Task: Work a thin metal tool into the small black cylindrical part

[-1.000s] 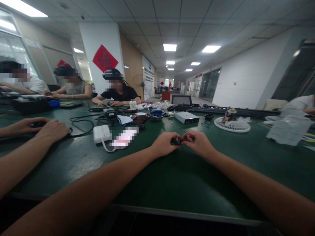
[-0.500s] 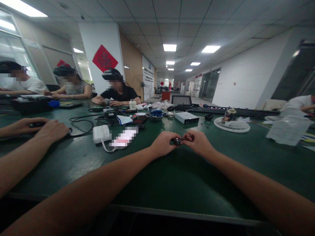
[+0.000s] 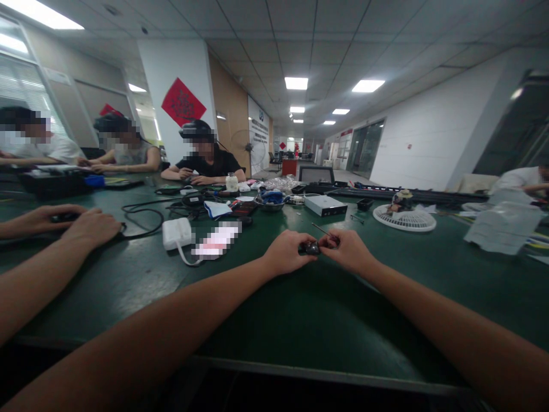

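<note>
My left hand (image 3: 288,253) and my right hand (image 3: 349,252) meet above the green table mat (image 3: 326,320). Between them, my left fingers pinch a small dark part (image 3: 309,248), partly hidden by my fingertips. My right hand closes on a thin dark tool, probably a small screwdriver (image 3: 326,232). Its shaft slants up and to the left, past the dark part, and its handle is hidden in my fingers.
To the left, a co-worker's hands (image 3: 64,220) rest on a dark object. Nearby are a white power adapter (image 3: 177,233), black cables (image 3: 141,213) and a pixelated item (image 3: 217,239). Farther off are a white box (image 3: 325,206), a metal bowl (image 3: 270,203) and a round white fan guard (image 3: 404,217).
My hands stay close together. The small dark part appears to turn slightly between my fingers, and the view shifts a little.
</note>
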A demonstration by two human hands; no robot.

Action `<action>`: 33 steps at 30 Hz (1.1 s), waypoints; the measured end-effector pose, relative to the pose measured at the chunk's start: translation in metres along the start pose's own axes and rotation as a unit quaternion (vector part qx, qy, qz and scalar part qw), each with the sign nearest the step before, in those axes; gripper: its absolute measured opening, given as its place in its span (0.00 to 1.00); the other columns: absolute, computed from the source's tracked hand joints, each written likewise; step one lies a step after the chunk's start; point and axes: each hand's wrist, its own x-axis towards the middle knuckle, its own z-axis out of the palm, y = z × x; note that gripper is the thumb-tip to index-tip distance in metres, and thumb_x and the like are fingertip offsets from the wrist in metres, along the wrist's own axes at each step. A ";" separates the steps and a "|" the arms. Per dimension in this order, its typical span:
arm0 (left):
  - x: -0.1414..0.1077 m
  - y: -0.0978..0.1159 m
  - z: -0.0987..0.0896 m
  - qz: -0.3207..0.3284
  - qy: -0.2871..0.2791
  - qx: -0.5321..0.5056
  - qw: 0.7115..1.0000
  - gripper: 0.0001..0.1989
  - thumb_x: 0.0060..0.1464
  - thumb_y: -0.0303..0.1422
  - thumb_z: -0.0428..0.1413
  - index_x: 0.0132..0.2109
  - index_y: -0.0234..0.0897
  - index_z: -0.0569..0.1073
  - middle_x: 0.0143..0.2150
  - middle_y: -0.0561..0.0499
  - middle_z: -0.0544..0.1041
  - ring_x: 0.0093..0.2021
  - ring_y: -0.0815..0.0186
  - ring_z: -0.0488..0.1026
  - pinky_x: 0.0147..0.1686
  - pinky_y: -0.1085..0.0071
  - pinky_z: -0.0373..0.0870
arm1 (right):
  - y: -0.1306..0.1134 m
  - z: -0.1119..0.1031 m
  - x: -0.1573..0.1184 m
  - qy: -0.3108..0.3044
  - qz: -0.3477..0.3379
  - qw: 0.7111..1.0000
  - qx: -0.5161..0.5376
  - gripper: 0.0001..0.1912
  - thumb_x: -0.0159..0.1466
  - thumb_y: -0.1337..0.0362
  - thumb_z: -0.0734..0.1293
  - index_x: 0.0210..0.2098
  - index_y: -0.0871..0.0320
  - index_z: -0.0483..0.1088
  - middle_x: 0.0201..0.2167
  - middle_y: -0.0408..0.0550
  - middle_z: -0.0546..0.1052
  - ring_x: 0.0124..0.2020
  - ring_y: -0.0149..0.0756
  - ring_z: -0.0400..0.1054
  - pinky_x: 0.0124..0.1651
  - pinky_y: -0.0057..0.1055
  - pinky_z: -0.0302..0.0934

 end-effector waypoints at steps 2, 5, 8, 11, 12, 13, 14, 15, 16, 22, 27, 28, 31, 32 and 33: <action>0.000 0.000 0.000 0.003 0.001 0.001 1.000 0.18 0.52 0.39 0.65 0.50 0.40 0.78 0.44 0.50 0.82 0.44 0.59 0.78 0.50 0.62 0.69 | 0.001 0.001 0.000 0.009 0.000 1.000 -0.019 0.16 0.56 0.66 0.69 0.20 0.55 0.57 0.24 0.42 0.76 0.26 0.32 0.68 0.30 0.28 0.54; 0.000 -0.001 0.000 0.020 0.004 -0.007 1.000 0.18 0.52 0.37 0.65 0.50 0.40 0.77 0.45 0.50 0.82 0.45 0.59 0.78 0.50 0.63 0.68 | 0.000 0.001 0.000 0.025 -0.005 0.999 -0.036 0.16 0.55 0.66 0.70 0.20 0.56 0.57 0.22 0.40 0.73 0.25 0.31 0.65 0.29 0.28 0.51; 0.000 0.000 -0.001 0.043 0.001 -0.014 0.999 0.15 0.52 0.31 0.64 0.49 0.41 0.78 0.46 0.50 0.82 0.48 0.59 0.77 0.51 0.63 0.68 | -0.002 0.002 0.000 0.024 -0.003 0.998 -0.065 0.15 0.55 0.63 0.71 0.22 0.56 0.59 0.20 0.38 0.67 0.23 0.30 0.60 0.27 0.28 0.48; 0.000 0.001 0.000 0.032 0.010 -0.017 0.999 0.14 0.52 0.29 0.63 0.48 0.41 0.78 0.46 0.51 0.82 0.48 0.59 0.77 0.51 0.63 0.68 | -0.003 0.002 0.000 0.002 0.014 0.997 -0.081 0.16 0.57 0.58 0.70 0.23 0.55 0.60 0.21 0.38 0.66 0.23 0.30 0.59 0.27 0.29 0.48; 0.000 0.001 0.001 0.019 0.019 -0.021 0.999 0.14 0.52 0.29 0.62 0.47 0.41 0.77 0.46 0.51 0.82 0.47 0.60 0.78 0.50 0.64 0.69 | -0.002 0.003 0.000 -0.003 0.023 0.996 -0.085 0.15 0.59 0.57 0.69 0.24 0.55 0.60 0.21 0.39 0.67 0.23 0.31 0.60 0.27 0.29 0.48; 0.000 0.000 0.002 0.002 0.029 -0.027 0.999 0.14 0.52 0.29 0.62 0.47 0.41 0.77 0.45 0.51 0.82 0.46 0.60 0.78 0.49 0.65 0.70 | -0.002 0.003 0.001 -0.005 0.034 0.996 -0.088 0.14 0.61 0.56 0.67 0.26 0.55 0.61 0.23 0.40 0.69 0.24 0.32 0.61 0.28 0.29 0.49; 0.001 -0.001 0.004 -0.019 0.040 -0.032 0.999 0.14 0.52 0.29 0.62 0.47 0.41 0.77 0.45 0.52 0.82 0.45 0.61 0.78 0.48 0.66 0.70 | -0.001 0.003 0.001 -0.002 0.047 0.995 -0.089 0.13 0.64 0.56 0.65 0.28 0.56 0.63 0.24 0.42 0.70 0.25 0.33 0.63 0.29 0.30 0.50; 0.001 -0.003 0.006 -0.042 0.050 -0.034 0.997 0.14 0.51 0.28 0.62 0.46 0.42 0.77 0.44 0.52 0.82 0.44 0.61 0.78 0.46 0.67 0.71 | 0.001 0.002 0.002 -0.001 0.060 0.994 -0.088 0.11 0.66 0.56 0.62 0.32 0.56 0.64 0.26 0.43 0.72 0.27 0.34 0.65 0.30 0.30 0.51; 0.001 -0.005 0.007 -0.069 0.061 -0.034 0.995 0.14 0.50 0.28 0.62 0.46 0.42 0.77 0.43 0.52 0.82 0.44 0.61 0.78 0.45 0.67 0.72 | 0.002 0.001 0.002 -0.003 0.071 0.994 -0.083 0.09 0.68 0.58 0.60 0.35 0.56 0.65 0.26 0.43 0.73 0.28 0.35 0.66 0.31 0.30 0.52; 0.001 -0.021 0.006 -0.195 0.110 -0.004 0.974 0.13 0.48 0.28 0.63 0.42 0.41 0.76 0.40 0.50 0.82 0.41 0.58 0.79 0.41 0.65 0.73 | 0.004 -0.009 0.002 -0.029 0.040 0.994 -0.095 0.08 0.67 0.61 0.61 0.41 0.56 0.70 0.24 0.42 0.75 0.26 0.35 0.68 0.30 0.30 0.54; 0.001 -0.018 0.005 -0.175 0.100 -0.017 0.979 0.12 0.47 0.27 0.63 0.42 0.41 0.75 0.41 0.49 0.81 0.42 0.58 0.78 0.42 0.65 0.73 | 0.003 -0.012 0.002 -0.022 0.002 0.995 -0.093 0.09 0.65 0.60 0.64 0.37 0.56 0.75 0.30 0.46 0.79 0.29 0.36 0.71 0.34 0.30 0.59; 0.001 -0.016 0.005 -0.164 0.097 -0.021 0.982 0.13 0.48 0.27 0.63 0.42 0.41 0.75 0.41 0.49 0.81 0.42 0.59 0.78 0.42 0.65 0.73 | 0.002 -0.012 0.002 -0.020 0.003 0.995 -0.096 0.09 0.65 0.60 0.65 0.37 0.56 0.76 0.31 0.46 0.80 0.30 0.37 0.72 0.34 0.31 0.59; 0.001 -0.012 0.005 -0.142 0.090 -0.022 0.986 0.13 0.48 0.27 0.62 0.43 0.41 0.76 0.41 0.49 0.81 0.42 0.59 0.78 0.43 0.65 0.74 | 0.002 -0.012 0.002 -0.005 0.016 0.994 -0.111 0.10 0.64 0.60 0.66 0.37 0.56 0.77 0.31 0.47 0.80 0.31 0.37 0.72 0.34 0.31 0.59; 0.001 -0.011 0.005 -0.140 0.090 -0.017 0.986 0.13 0.48 0.27 0.62 0.43 0.41 0.76 0.41 0.49 0.81 0.43 0.59 0.78 0.44 0.65 0.74 | 0.002 -0.012 0.002 -0.001 0.016 0.993 -0.113 0.09 0.64 0.60 0.66 0.36 0.56 0.77 0.30 0.46 0.80 0.30 0.37 0.72 0.34 0.31 0.59; 0.000 -0.011 0.005 -0.138 0.091 -0.013 0.986 0.13 0.48 0.27 0.62 0.43 0.41 0.76 0.42 0.49 0.81 0.43 0.59 0.78 0.44 0.65 0.74 | 0.002 -0.012 0.002 -0.003 0.014 0.994 -0.109 0.09 0.63 0.60 0.66 0.34 0.57 0.77 0.29 0.46 0.80 0.29 0.36 0.71 0.33 0.31 0.59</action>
